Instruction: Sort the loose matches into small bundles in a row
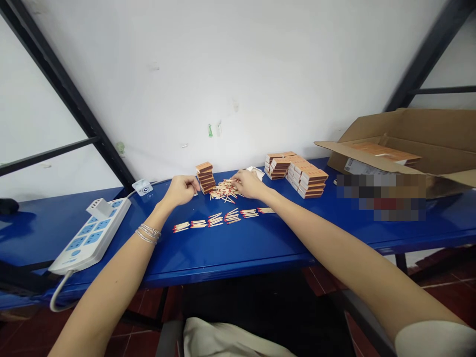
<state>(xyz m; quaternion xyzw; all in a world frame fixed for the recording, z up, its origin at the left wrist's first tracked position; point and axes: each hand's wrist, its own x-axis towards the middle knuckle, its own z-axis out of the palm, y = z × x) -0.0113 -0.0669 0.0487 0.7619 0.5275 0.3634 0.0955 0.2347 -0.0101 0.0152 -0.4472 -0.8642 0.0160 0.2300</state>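
Observation:
A heap of loose red-tipped matches [224, 191] lies near the wall side of the blue table. My right hand [248, 184] reaches into its right edge, fingers bent together around matches; the fingertips are partly hidden. Left of the heap, my left hand [182, 190] is closed with curled fingers beside a short stack of matchboxes [206, 177]; what it holds, if anything, cannot be made out. In front of both hands, several small bunches of matches [214, 219] lie in a row, red heads to the left. My right forearm covers part of the rightmost bunch.
More matchboxes [297, 173] stand in stacks right of my right hand, with white paper [256, 172] behind it. An open cardboard box [427, 144] fills the right end. On the left lie a white power strip [94, 235] and a small white device [143, 187].

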